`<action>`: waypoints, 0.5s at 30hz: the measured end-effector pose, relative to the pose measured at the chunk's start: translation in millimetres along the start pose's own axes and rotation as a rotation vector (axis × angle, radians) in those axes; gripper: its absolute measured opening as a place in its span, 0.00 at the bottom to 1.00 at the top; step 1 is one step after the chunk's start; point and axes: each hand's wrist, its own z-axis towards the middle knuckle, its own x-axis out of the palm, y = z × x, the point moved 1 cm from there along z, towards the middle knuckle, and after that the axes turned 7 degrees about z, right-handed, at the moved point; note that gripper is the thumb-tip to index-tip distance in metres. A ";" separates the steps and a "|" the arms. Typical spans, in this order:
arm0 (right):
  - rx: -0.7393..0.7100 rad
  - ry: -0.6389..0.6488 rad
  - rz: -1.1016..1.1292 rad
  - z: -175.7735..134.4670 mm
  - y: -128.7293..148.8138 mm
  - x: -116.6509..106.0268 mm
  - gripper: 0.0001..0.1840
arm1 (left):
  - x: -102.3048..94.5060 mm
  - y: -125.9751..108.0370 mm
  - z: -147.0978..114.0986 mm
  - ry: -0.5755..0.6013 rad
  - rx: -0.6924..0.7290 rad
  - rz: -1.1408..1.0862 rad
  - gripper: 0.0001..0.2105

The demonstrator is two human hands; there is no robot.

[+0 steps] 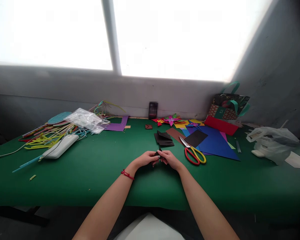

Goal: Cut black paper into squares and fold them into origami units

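Both my left hand (148, 158) and my right hand (169, 158) pinch a small folded piece of black paper (159, 153) between thumbs and fingers, above the green table. Most of that paper is hidden by my fingers. Just beyond my hands lies a stack of black paper pieces (164, 138), the top one with a fold standing up. To the right of my right hand rests a pair of scissors (192, 151) with one red and one yellow handle, blades parted slightly. A small brown folded paper (148, 126) sits farther back.
Coloured sheets, including a blue sheet (215, 143), spread out at the right, near folded paper flowers (172, 119). A patterned bag (223, 106) and a plastic bag (271, 141) stand farther right. At left are a white power strip (61, 146), coloured strips (46, 136) and clear plastic (86, 119).
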 end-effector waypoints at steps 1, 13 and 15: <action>-0.004 -0.005 -0.003 0.8 -0.4 -0.4 0.23 | 0.0 0.5 0.2 -0.007 -0.001 -0.002 0.16; 0.011 -0.081 0.096 6.3 -9.0 -4.8 0.23 | -0.7 2.7 2.2 -0.027 -0.078 -0.049 0.21; 0.012 -0.084 0.109 6.3 -8.7 -4.6 0.23 | -0.6 2.6 2.3 -0.024 -0.079 -0.053 0.21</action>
